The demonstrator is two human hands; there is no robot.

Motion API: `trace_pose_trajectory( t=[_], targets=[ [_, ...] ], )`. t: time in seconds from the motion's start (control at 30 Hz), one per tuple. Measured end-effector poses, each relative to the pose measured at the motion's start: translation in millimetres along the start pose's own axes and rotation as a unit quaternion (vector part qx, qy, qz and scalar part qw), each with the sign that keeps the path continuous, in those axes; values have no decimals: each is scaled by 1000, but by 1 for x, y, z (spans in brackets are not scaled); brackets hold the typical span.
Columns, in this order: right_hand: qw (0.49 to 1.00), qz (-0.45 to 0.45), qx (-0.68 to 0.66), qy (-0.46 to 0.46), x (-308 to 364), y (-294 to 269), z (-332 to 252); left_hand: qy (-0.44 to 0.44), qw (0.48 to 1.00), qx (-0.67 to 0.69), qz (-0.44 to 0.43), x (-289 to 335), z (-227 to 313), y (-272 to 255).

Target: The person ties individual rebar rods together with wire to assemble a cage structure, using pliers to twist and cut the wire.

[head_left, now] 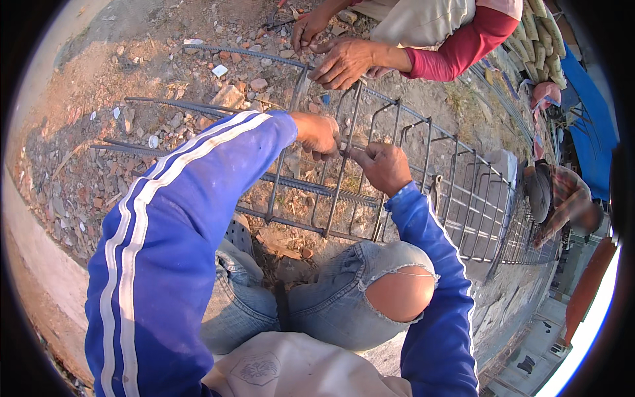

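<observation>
A long steel rebar cage (423, 165) lies on rubble-strewn ground and runs away to the right. My left hand (319, 132), in a blue sleeve with white stripes, is closed around an upright stirrup bar (345, 165) of the cage. My right hand (383, 165) pinches something thin at that same bar, apparently tie wire, just to the right of the left hand. The two hands nearly touch. My knees in torn jeans (370, 291) are beneath them.
Across the cage another person's two hands (340, 59), in red sleeves, rest on the top rebar. Farther right a person in a cap (549, 192) bends over the cage. Broken bricks and stones (225, 92) cover the dirt. A concrete ledge (40, 264) curves along the left.
</observation>
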State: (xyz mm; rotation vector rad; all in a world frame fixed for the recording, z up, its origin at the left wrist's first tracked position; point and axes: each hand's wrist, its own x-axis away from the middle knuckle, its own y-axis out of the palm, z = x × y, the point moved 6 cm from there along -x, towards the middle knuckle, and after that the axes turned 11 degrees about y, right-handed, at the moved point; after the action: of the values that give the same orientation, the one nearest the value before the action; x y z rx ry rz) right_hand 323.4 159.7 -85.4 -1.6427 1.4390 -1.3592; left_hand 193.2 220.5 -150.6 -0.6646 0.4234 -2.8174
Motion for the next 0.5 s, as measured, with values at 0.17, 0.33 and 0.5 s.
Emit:
trace_pose_trajectory(
  t=[0.17, 0.33, 0.5],
  targets=[
    [976, -31, 26, -214, 29, -19, -24, 18, 998, -56, 6, -3, -2, 3],
    [882, -135, 313, -325, 25, 10, -77, 86, 984, -140, 66, 4, -4, -4],
    [927, -188, 252, -205, -44, 6, -75, 180, 961, -190, 92, -4, -1, 0]
  ],
)
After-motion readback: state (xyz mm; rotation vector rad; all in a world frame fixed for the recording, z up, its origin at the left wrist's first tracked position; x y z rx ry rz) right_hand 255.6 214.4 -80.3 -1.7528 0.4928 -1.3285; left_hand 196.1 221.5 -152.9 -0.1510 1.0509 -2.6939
